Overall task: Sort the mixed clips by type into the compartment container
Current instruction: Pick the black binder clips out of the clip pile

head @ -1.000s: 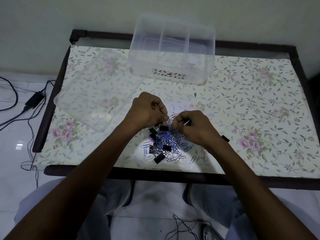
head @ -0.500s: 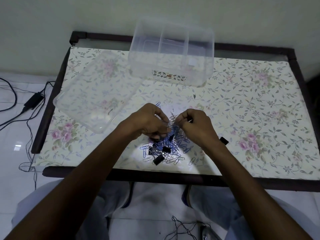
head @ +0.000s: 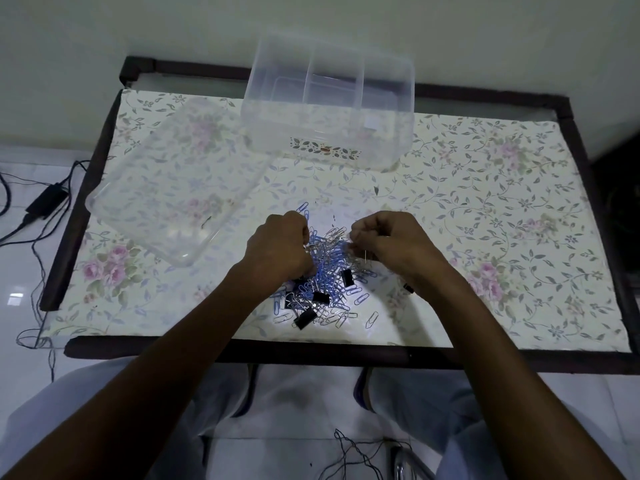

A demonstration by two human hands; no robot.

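A heap of mixed clips, blue and silver paper clips with several black binder clips, lies near the front edge of the floral table. My left hand has its fingers curled into the left side of the heap and grips clips there. My right hand pinches a tangle of silver paper clips at the heap's upper right. The clear compartment container stands at the back centre, well away from both hands.
A clear plastic lid lies tilted on the table's left part. One black binder clip sits apart beside my right wrist. Cables and a power adapter lie on the floor to the left. My lap is just below the table's front edge.
Both hands have moved slightly apart and sunk lower into the heap. The tangle of silver clips between them is stretched out.
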